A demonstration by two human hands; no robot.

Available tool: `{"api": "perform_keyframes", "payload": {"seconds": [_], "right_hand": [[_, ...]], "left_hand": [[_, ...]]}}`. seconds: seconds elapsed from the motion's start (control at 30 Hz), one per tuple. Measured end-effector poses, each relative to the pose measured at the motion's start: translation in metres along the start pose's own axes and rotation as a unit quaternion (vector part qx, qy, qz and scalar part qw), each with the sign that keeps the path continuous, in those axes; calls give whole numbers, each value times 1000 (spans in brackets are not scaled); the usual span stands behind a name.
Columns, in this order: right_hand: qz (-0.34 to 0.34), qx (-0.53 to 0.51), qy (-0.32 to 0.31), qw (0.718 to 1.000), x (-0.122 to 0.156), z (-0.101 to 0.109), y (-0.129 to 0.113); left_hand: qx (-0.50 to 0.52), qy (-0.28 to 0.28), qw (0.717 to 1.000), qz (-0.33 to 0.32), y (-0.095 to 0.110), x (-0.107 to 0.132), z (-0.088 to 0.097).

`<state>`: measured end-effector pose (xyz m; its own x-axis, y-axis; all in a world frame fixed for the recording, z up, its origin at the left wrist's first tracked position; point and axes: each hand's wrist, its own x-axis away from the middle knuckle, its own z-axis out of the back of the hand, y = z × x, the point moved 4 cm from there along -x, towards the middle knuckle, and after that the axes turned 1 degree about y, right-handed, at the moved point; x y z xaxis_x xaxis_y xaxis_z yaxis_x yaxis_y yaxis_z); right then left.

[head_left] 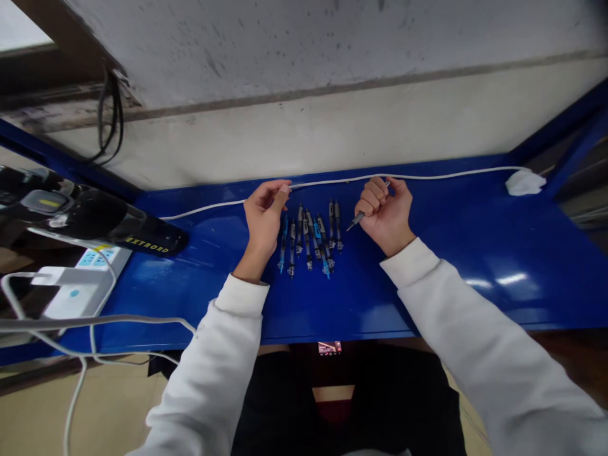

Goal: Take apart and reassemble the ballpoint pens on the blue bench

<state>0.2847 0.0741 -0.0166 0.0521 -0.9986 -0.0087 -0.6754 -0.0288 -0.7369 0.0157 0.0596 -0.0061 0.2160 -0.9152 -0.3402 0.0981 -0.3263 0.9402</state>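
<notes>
So, starting at the far left of the blue bench [475,253], we've got a white power strip [83,278] with pale cords [118,318] trailing off it toward us. Just behind it a black tool [118,221] lies on its side, yellow lettering on the barrel. A white cable [441,174] runs along the back of the bench for most of its width, passing right behind both our hands.

Our left hand [263,212] rests on the bench just left of the pens, with thumb and forefinger tips pressed together up near the cable. We honestly can't tell if anything small is pinched in there.

The pens [311,240] lie in a loose row between our hands, side by side and pointing roughly away from us. They're dark and grey barrels with a few blue ones mixed in, and some touch or overlap. Straight below them, under the bench edge, a small lit screen [329,348] shows in our lap.

Our right hand [384,212] sits just right of the row, curled into a fist around one pen [356,221]. Its tip sticks out down-left toward the row, and the other end pokes out on top by the cable. The hands are apart, with the row in the gap.

Far right, in the back corner, there's a crumpled white wad [525,182] near the cable's end
</notes>
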Motion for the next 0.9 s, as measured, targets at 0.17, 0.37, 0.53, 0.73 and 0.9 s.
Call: {"api": "perform_keyframes", "payload": {"seconds": [0.17,0.37,0.53,0.73,0.9], "right_hand": [[-4,-31,23,999,-3,5,2],[-5,-37,25,999,-3,6,6],[6,-28,9,1000,-4,8,4],[7,-18,28,999,-15,19,1],[40,-6,59,997,-22,23,-10]], "left_hand": [[7,-4,1000,-1,2,0,-1],[-7,-9,1000,-8,1,0,-1],[-28,-22,999,-18,-2,-2,-2],[-114,-65,990,-50,-4,-2,-2],[-237,-124,958,-101,-4,-2,1]]}}
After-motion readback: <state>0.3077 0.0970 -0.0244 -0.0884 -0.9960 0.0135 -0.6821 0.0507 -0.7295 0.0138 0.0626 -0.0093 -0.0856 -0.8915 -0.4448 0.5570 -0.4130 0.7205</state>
